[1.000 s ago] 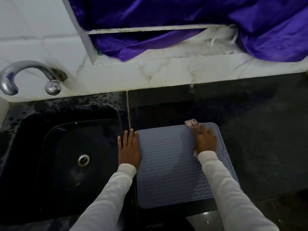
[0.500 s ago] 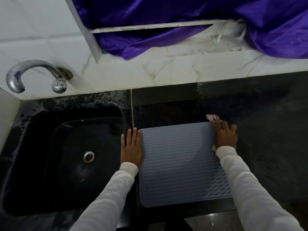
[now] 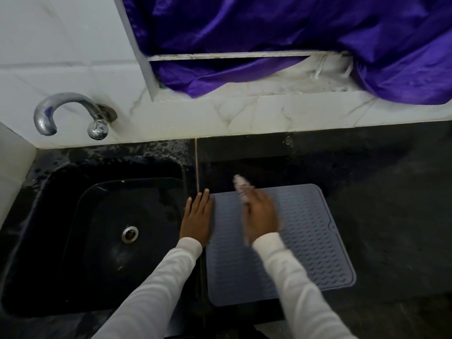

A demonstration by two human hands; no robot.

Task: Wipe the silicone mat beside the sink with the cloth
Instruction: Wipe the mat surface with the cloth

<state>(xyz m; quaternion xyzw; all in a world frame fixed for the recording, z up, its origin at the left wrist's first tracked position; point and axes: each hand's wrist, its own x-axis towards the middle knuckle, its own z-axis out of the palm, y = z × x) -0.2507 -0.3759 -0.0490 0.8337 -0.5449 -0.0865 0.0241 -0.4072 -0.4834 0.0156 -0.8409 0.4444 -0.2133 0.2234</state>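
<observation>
A grey-blue silicone mat point(image 3: 310, 241) with a wavy ribbed surface lies on the black counter just right of the sink. My left hand point(image 3: 197, 218) lies flat with straight fingers on the mat's left edge. My right hand point(image 3: 260, 214), blurred by motion, presses a small pale cloth point(image 3: 241, 185) onto the mat's far left part. The cloth sticks out beyond my fingertips past the mat's far edge; most of it is hidden under my hand.
A black sink point(image 3: 110, 231) with a metal drain point(image 3: 130, 234) sits to the left. A chrome tap point(image 3: 71, 113) comes out of the white tiled wall behind it. Purple fabric point(image 3: 293, 40) hangs over the ledge at the back. Dark counter point(image 3: 391, 192) stretches to the right.
My right hand with the cloth has swept from the mat's far right corner leftwards to its far left part. My left hand has stayed on the mat's left edge.
</observation>
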